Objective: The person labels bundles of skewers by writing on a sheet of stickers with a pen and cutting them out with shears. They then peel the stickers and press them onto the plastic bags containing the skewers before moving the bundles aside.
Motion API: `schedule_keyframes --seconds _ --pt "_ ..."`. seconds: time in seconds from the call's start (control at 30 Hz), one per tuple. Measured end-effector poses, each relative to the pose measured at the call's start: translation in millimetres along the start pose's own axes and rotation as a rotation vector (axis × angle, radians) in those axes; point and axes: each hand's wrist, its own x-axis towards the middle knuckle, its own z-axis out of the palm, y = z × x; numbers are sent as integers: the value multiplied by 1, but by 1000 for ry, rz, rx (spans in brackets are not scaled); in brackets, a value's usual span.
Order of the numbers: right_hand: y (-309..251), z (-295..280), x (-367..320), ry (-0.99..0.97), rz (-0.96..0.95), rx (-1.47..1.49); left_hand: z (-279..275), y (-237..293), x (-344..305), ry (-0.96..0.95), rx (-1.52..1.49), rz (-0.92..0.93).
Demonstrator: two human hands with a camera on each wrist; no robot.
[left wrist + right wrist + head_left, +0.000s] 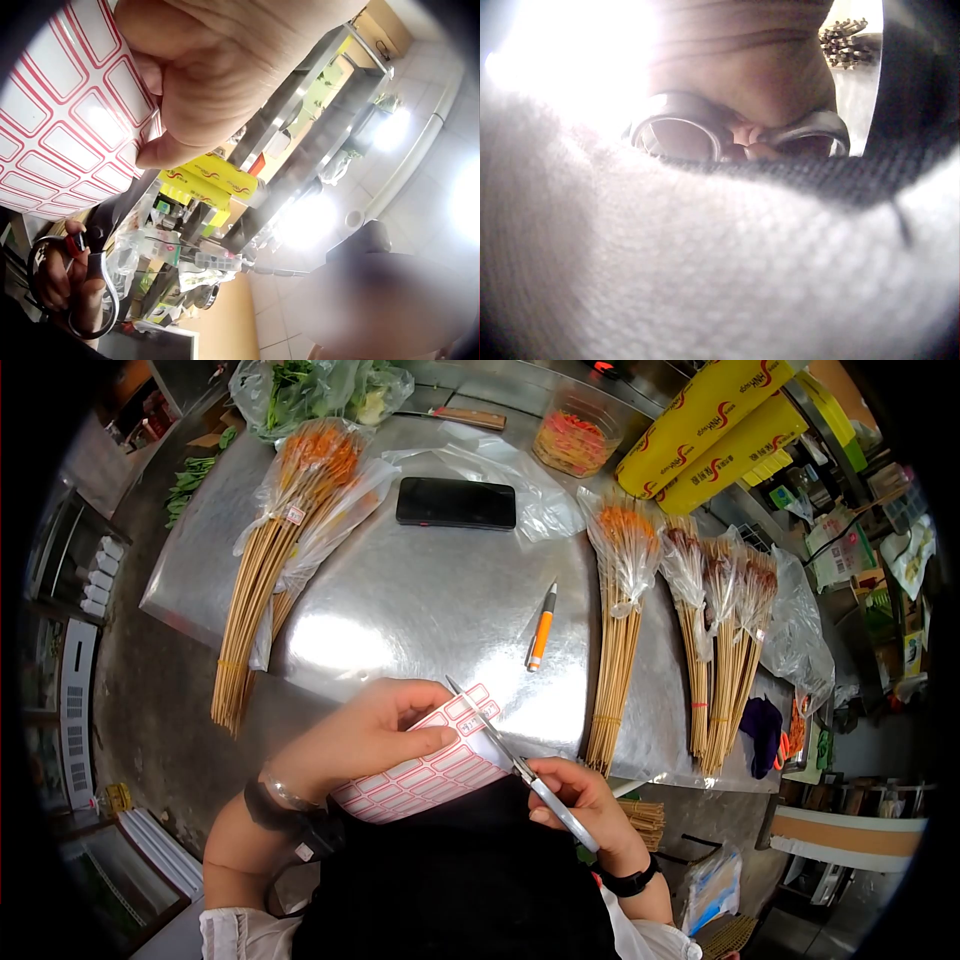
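Observation:
In the head view my left hand (375, 730) pinches a sheet of white labels with red borders (415, 780), thumb on top near its upper part. A couple of labels by the thumb carry dark print. My right hand (603, 818) holds metal scissors (568, 815) by the handles. Their blades stand apart and reach over the sheet's upper right edge, just beyond the left thumb. The left wrist view shows the label sheet (64, 131) close up, the scissors' handles below it. In the right wrist view a sleeve hides most of the work; the handle loops show above it.
An orange pen (542, 630) and a black phone (456, 503) lie on the metal table (350, 600). Bagged skewer bundles lie left (255, 595) and right (617, 660), with several more farther right. Yellow film rolls (700, 420) and a plastic tub (577, 442) stand behind.

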Motion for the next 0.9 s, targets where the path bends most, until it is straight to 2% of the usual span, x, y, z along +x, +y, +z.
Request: schedule_keyframes --seconds 0.7,0.83,0.9 --pt "-6 0 -1 36 24 -36 1 -5 2 21 -44 25" --pt "-12 -1 -3 104 37 -29 -6 -11 5 144 -28 25" --pt "-14 0 -5 133 -56 -183 -9 -17 10 209 -64 68"
